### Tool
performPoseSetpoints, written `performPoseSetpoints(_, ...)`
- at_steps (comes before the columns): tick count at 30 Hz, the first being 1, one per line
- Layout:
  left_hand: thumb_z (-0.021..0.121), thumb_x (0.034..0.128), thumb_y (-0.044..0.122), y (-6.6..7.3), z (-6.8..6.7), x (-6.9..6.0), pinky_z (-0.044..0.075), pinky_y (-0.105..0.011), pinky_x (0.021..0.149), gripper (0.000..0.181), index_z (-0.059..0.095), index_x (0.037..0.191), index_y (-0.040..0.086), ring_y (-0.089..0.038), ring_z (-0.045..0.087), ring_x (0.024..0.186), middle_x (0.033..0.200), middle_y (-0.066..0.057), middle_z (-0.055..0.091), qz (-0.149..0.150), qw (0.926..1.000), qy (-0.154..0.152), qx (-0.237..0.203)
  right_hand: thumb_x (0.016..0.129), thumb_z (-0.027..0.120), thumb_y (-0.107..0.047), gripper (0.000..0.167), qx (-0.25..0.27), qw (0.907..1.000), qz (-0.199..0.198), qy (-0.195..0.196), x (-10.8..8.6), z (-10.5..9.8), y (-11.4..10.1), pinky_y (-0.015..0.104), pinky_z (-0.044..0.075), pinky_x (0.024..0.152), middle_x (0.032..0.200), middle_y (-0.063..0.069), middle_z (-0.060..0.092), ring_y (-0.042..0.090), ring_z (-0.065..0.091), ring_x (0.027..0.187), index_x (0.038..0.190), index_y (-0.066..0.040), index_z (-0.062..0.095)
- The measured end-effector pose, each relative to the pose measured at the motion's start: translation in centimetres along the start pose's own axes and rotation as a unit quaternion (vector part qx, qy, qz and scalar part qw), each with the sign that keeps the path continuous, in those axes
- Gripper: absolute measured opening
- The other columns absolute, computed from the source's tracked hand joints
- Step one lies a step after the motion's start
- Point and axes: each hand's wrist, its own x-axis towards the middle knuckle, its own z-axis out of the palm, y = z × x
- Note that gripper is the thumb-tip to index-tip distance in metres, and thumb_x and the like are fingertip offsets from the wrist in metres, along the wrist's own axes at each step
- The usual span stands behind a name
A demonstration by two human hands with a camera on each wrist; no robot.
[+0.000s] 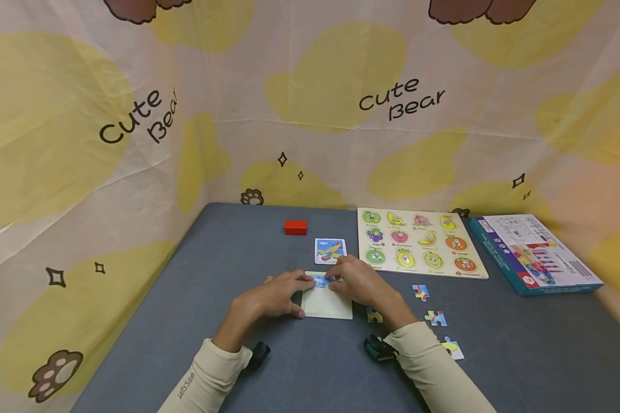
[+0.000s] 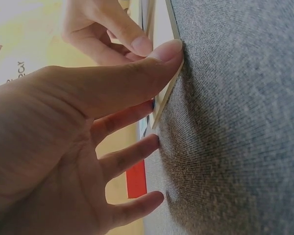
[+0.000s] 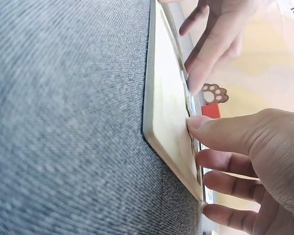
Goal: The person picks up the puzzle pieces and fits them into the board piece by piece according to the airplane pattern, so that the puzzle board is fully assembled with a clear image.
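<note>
A pale square puzzle board [image 1: 326, 305] lies on the table, with blue jigsaw pieces [image 1: 320, 280] along its far side. My left hand [image 1: 276, 294] rests at the board's left edge; its thumb touches the near left corner and its index finger reaches the pieces. In the left wrist view, the other fingers spread fairly straight. From the right, my right hand [image 1: 360, 281] pinches a jigsaw piece at the board's far right, thumb at the near edge, fingers beyond. That piece is mostly hidden. Just behind the board lies a picture card [image 1: 330, 250] showing a yellow airplane.
Loose jigsaw pieces [image 1: 436, 318] lie right of the board, one [image 1: 374, 315] partly beside my right forearm. A red block [image 1: 295, 228] sits at the back. A fruit picture board [image 1: 422, 244] and a flat box [image 1: 537, 255] stand at the back right.
</note>
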Motion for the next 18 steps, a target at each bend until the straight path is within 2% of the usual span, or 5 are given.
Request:
performPoseSetpoints(5, 0.084, 0.092, 0.023, 0.02, -0.01, 0.06, 0.031, -0.07, 0.115, 0.07, 0.055, 0.155, 0.014, -0.029, 0.046, 0.146, 0.157, -0.004, 0.051, -0.005, 1.0, -0.001, 0.003, 0.093, 0.082, -0.014, 0.016, 0.001, 1.0, 0.007, 0.0, 0.06, 0.09, 0.0, 0.041, 0.053, 0.084, 0.103, 0.006, 0.072, 0.021, 0.063, 0.097, 0.108, -0.01, 0.083)
performPoseSetpoints(12, 0.084, 0.092, 0.024, 0.13, -0.05, 0.12, 0.032, -0.067, 0.116, 0.07, 0.056, 0.155, 0.013, -0.028, 0.046, 0.146, 0.157, -0.004, 0.051, -0.011, 0.9999, -0.002, 0.001, 0.093, 0.083, -0.016, 0.018, 0.01, 0.9998, 0.015, -0.001, 0.29, 0.14, -0.08, 0.039, 0.053, 0.081, 0.101, 0.005, 0.072, 0.02, 0.062, 0.094, 0.109, -0.01, 0.083)
performPoseSetpoints(18, 0.084, 0.0917, 0.02, 0.49, 0.03, 0.22, 0.036, -0.063, 0.111, 0.068, 0.057, 0.153, 0.009, -0.03, 0.046, 0.144, 0.158, -0.006, 0.05, 0.011, 0.9999, 0.002, 0.008, 0.093, 0.083, -0.016, 0.02, 0.023, 0.9995, 0.02, -0.001, 0.35, 0.23, 0.16, 0.037, 0.053, 0.079, 0.096, 0.004, 0.072, 0.018, 0.062, 0.09, 0.111, -0.009, 0.081)
